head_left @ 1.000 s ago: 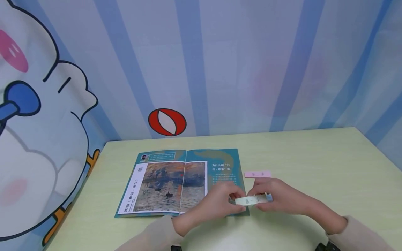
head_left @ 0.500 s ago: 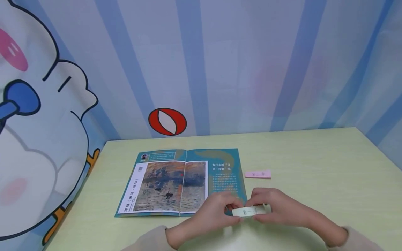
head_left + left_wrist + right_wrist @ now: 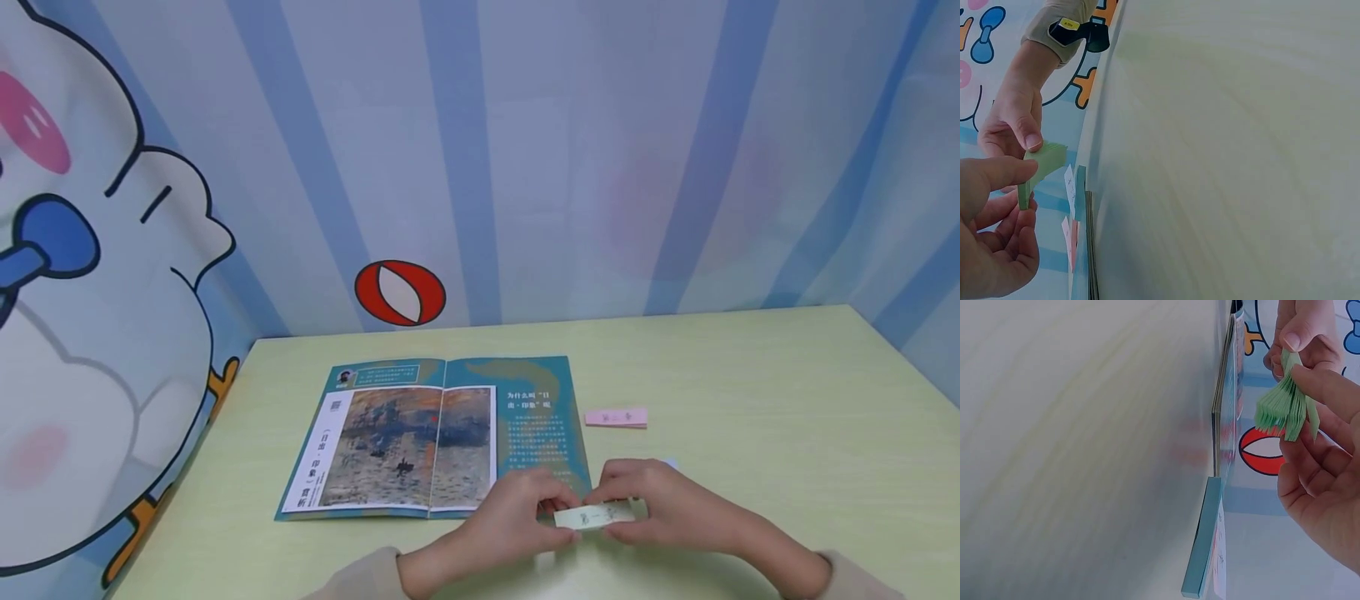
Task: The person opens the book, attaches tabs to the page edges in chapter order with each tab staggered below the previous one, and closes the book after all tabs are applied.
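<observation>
Both hands hold a narrow pad of green sticky notes [image 3: 592, 515] between them, in front of the magazine's lower right corner. My left hand [image 3: 513, 517] pinches its left end, with the thumb at the near side. The right end is pinched by my right hand [image 3: 667, 508]. In the right wrist view the green sheets [image 3: 1279, 409] fan apart at their loose edges. The pad's top strip carries handwritten characters. Just behind my right hand a blue pad [image 3: 671, 463] peeks out, mostly hidden; the left wrist view shows that blue pad [image 3: 1080, 194] more fully.
An open magazine [image 3: 577, 433] with a painting spread over both pages lies on the pale table [image 3: 787, 400], left of the hands. Beside its right edge is a pink pad [image 3: 617, 417] with writing. A striped curtain [image 3: 525, 208] hangs behind.
Both hands have come slightly nearer to the body with the green pad. The blue pad, earlier seen at the green pad's right end, now shows behind the right hand.
</observation>
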Tool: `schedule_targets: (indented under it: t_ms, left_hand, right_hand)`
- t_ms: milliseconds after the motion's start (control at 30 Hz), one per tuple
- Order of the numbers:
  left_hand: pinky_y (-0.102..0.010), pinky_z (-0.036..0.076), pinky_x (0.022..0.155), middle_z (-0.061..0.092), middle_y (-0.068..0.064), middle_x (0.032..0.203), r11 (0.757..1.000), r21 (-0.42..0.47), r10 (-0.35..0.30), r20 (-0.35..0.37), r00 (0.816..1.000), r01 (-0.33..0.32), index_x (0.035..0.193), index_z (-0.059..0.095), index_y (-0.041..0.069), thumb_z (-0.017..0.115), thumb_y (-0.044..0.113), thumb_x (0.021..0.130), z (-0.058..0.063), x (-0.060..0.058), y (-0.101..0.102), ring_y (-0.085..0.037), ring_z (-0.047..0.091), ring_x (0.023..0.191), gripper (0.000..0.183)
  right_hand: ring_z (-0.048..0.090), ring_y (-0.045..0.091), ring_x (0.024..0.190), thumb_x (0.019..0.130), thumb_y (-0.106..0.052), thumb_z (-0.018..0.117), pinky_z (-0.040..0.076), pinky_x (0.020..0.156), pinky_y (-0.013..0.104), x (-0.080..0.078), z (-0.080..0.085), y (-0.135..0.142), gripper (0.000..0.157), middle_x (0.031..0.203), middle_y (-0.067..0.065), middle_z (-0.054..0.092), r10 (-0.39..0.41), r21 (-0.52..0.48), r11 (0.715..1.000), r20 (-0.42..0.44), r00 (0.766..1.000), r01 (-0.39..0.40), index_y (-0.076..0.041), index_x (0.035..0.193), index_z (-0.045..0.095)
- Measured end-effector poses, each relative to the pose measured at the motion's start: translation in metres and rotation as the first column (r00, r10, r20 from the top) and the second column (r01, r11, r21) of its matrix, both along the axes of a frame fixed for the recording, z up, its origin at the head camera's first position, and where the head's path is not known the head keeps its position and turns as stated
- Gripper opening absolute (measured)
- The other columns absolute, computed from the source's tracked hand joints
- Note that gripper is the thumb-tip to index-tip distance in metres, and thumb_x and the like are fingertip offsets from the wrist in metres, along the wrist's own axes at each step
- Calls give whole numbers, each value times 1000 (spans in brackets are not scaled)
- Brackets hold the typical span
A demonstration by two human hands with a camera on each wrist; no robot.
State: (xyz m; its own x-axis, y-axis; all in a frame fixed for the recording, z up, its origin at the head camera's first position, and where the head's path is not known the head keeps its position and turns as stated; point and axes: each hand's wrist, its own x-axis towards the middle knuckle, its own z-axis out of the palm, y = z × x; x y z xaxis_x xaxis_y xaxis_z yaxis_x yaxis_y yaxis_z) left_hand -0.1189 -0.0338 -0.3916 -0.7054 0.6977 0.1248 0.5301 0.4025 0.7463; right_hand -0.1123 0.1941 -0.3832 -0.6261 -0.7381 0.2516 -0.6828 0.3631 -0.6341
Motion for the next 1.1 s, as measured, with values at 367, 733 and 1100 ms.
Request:
schedule_targets:
  t_ms: [367,733,1100]
  left_hand:
    - [-12,42,58,53,15,73,999,-28,26,-64,998,-28,89,73,15,77,13,75,0,-3,0,3,46,65,14]
    - [-12,41,57,54,14,74,998,-29,61,-62,996,-63,88,73,14,78,14,74,2,-5,0,2,47,65,14]
    - [-12,42,56,56,10,77,999,15,44,-98,994,-43,90,72,10,78,12,75,0,-9,-3,3,47,65,16]
  right_hand:
    - [48,0,69,86,-20,68,45,55,21,3,8,-2,12,83,-15,57,-162,-10,987,43,986,163,-14,95,73]
    - [55,11,60,79,-14,74,48,54,24,4,19,-7,12,71,4,66,-359,3,909,513,780,416,-2,82,71]
    - [56,10,61,79,-15,74,48,54,25,3,17,-8,13,72,5,66,-380,-18,892,509,772,451,-3,81,71]
